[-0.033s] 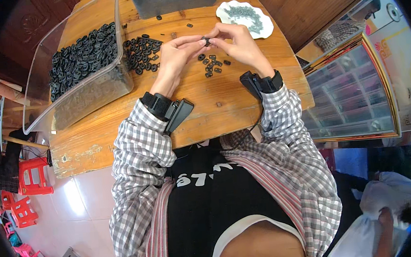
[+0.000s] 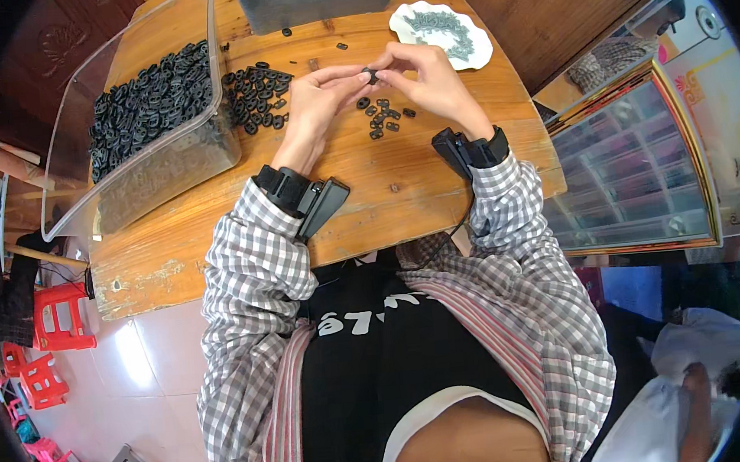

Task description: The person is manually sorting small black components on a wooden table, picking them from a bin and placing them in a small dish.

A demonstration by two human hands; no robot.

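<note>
Pinching one small black piece (image 2: 371, 75) between left hand (image 2: 318, 98) and right hand (image 2: 424, 79); loose grip risks dropping it among pieces on tabletop (image 2: 401, 185).

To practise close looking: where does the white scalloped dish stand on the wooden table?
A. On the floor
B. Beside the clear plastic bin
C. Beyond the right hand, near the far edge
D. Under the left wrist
C: the white dish lies just beyond the right hand, toward the table's far edge.
</note>
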